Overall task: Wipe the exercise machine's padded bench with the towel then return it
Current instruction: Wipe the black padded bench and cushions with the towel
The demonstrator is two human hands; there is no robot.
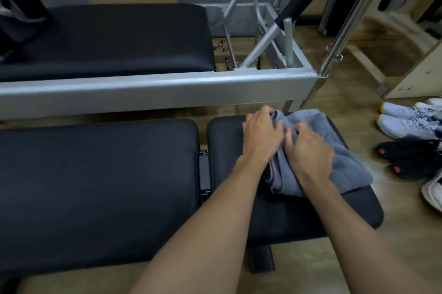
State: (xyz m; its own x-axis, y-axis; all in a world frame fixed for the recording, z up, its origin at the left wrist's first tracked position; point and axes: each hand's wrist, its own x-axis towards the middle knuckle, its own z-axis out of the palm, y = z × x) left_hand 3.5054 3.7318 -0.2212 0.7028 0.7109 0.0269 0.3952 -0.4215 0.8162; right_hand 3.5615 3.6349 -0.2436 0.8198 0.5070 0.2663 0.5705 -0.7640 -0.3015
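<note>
A grey-blue towel [334, 150] lies bunched on the small black seat pad [299, 217] at the right end of the near bench. My left hand [262, 135] grips the towel's far left fold. My right hand [308, 152] presses down on the towel's middle with its fingers curled into the cloth. The long black padded bench section [95, 186] stretches to the left, separated from the seat pad by a narrow gap with a hinge.
A grey metal frame rail [143, 87] of another machine with its own black pad [114, 37] runs across behind. Angled metal bars [260, 44] rise at the back right. Several shoes [411, 140] lie on the wooden floor at the right.
</note>
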